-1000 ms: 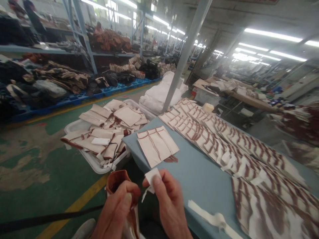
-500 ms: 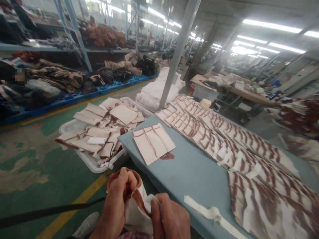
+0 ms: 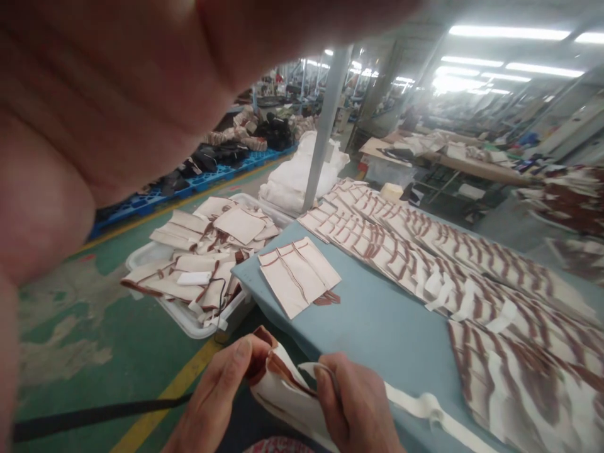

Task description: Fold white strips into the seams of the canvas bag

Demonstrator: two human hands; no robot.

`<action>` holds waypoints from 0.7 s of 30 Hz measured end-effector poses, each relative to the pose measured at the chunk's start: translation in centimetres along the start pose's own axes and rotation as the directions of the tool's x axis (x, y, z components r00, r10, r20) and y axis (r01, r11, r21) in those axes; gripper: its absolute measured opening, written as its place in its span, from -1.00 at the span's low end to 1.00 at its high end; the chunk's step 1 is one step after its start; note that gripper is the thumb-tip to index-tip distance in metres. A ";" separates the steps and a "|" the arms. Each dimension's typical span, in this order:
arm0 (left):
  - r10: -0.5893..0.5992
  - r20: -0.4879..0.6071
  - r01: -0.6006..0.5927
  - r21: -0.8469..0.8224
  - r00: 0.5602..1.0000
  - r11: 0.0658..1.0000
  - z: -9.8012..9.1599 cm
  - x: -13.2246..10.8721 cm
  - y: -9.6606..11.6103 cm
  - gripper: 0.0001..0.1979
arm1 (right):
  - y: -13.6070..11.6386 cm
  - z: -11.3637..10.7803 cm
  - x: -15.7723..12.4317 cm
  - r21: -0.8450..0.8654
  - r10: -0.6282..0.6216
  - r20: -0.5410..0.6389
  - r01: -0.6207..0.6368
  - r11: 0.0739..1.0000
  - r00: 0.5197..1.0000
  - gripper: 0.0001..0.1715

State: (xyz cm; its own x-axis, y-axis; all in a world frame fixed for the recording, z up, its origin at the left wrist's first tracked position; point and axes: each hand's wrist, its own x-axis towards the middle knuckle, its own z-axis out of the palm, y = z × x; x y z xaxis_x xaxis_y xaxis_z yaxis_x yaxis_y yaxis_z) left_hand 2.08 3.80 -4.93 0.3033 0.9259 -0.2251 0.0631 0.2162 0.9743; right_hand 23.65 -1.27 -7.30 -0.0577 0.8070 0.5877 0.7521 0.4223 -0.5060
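Observation:
A cream fabric piece (image 3: pixel 295 399) with brown edging is held low in front of me, its brown-trimmed opening facing up. My left hand (image 3: pixel 219 387) is closed on its left rim, thumb on top and fingertips hidden inside the brown edge. At its right side my right hand (image 3: pixel 352 399) is closed with the thumb against the forefinger, around a thin pale pointed thing (image 3: pixel 309 367). Whether that is a tool or a strip I cannot tell. Right of this hand, a white strip (image 3: pixel 406 397) lies on the blue-covered table (image 3: pixel 377 327).
Another person's hand (image 3: pixel 117 94), large and blurred, covers the upper left close to the camera. Cream pieces fill a white bin (image 3: pixel 189 327). A flat cream panel (image 3: pixel 299 277) lies on the table corner, and overlapping rows of brown-trimmed pieces (image 3: pixel 401 251) cover its right. A metal post (image 3: pixel 325 126) stands behind.
Another person's hand has come in at the upper left and hides the shelves. My right hand has moved right, and the pale pointed thing now shows beyond its fingers. The view has shifted slightly.

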 end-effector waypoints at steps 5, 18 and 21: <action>-0.010 0.029 0.006 0.117 1.000 0.993 -0.1 -0.7 1.2 -0.33 | -0.1 -0.5 0.7 -0.011 -0.070 0.071 0.071 0.997 0.995 -0.62; 0.002 -0.009 0.002 0.407 1.000 0.914 0.1 -2.1 -0.3 -0.56 | -0.6 -1.9 0.4 -0.051 -0.092 0.173 0.102 0.993 0.981 -0.64; 0.002 -0.047 0.017 0.400 0.999 0.916 0.4 -2.6 -0.4 -0.60 | -0.7 -2.2 0.5 -0.017 -0.100 0.189 0.105 0.994 0.977 -0.65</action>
State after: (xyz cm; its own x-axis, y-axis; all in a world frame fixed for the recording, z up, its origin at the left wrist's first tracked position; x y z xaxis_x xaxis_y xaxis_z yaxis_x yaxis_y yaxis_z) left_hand 1.62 1.20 -4.75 0.2580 0.9399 -0.2235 0.4432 0.0905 0.8919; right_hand 24.50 -2.07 -5.28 -0.2561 0.8241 0.5052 0.7529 0.4979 -0.4305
